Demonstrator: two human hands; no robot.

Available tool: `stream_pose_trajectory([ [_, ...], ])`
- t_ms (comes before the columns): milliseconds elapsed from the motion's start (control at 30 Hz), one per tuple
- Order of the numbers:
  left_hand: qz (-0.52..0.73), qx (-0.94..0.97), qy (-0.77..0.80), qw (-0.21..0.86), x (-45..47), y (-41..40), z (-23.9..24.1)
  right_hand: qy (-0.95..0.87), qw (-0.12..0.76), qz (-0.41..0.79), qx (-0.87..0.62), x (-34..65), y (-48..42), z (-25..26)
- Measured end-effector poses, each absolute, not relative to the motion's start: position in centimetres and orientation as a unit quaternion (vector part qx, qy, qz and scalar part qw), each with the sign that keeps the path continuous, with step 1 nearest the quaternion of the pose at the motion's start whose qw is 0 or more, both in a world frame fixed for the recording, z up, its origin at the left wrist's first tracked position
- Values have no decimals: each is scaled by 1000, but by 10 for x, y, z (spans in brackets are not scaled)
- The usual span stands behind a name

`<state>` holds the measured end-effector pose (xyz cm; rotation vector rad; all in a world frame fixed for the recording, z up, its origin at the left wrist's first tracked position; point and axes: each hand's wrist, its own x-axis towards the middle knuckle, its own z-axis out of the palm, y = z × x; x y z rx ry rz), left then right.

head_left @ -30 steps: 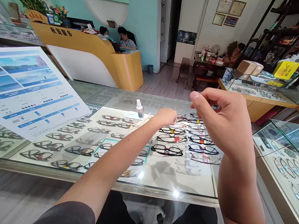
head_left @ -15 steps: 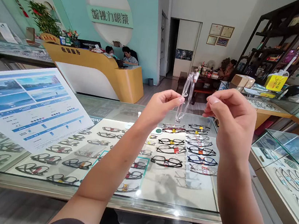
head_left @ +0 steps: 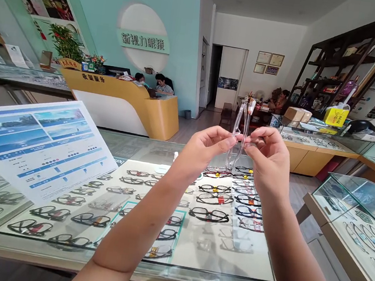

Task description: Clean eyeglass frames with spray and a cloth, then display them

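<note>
A pair of clear-framed eyeglasses is held upright on its side above the display case, with a small white tag at its upper end. My left hand pinches it from the left between thumb and fingers. From the right, my right hand meets the frame with thumb and fingertips pressed together on it; the exact contact is partly hidden. Below both hands, rows of eyeglasses with coloured tags lie under the glass of the display case.
A printed sheet stands tilted on the case at left. More glass cases line the right side. Behind are a yellow counter with two seated people, a dark shelf and cardboard boxes.
My right hand has moved left from beside the eyeglasses to touch them. The view has tilted up slightly, so the room appears lower. My left hand still holds the frame.
</note>
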<state>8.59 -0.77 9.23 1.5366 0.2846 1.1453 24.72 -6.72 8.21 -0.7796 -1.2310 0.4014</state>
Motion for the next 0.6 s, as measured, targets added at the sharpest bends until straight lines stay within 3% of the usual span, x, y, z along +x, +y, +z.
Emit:
stream_pose_trajectory([
  [367,495,659,130,551,87,-7,93,-561,736,50,-375,242,-66,81],
  [600,520,655,142,530,87,-5,92,-574,730,79,-362,237,-73,86],
])
